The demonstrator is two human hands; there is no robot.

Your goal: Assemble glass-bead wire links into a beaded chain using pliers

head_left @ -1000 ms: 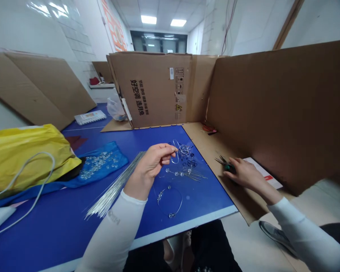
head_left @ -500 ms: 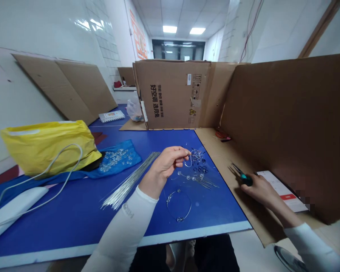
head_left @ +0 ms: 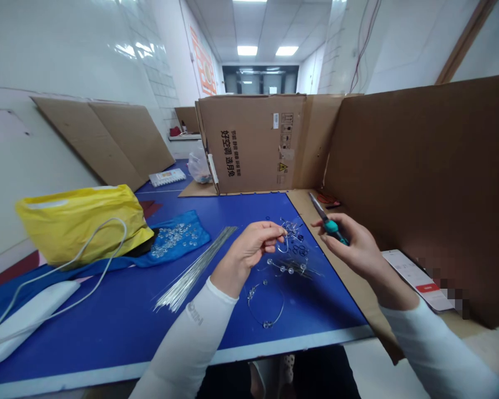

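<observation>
**Handling Notes: Fine Beaded Wire at the Left Grip**

Head view. My left grip (head_left: 249,249) is pressed together, thumb against fingertips, and appears to pinch a thin wire loop (head_left: 283,244); the wire is too fine to confirm full contact. My right grip (head_left: 357,246) is closed around the teal handle of small pliers (head_left: 330,226), held above the cardboard sheet (head_left: 341,271) beside the blue tabletop (head_left: 87,343).

The loop sits at my left fingertips, just above a tangle of wire and glass beads (head_left: 293,227). Judged by appearance, the wire is light and springy, and the beads are hard, slippery and fragile. Take hold on bare wire close to a bead, not on the bead itself.

Nearby lie a beaded wire ring (head_left: 266,323), a beaded straight wire (head_left: 286,269) and a bundle of straight silver wires (head_left: 195,270).
</observation>
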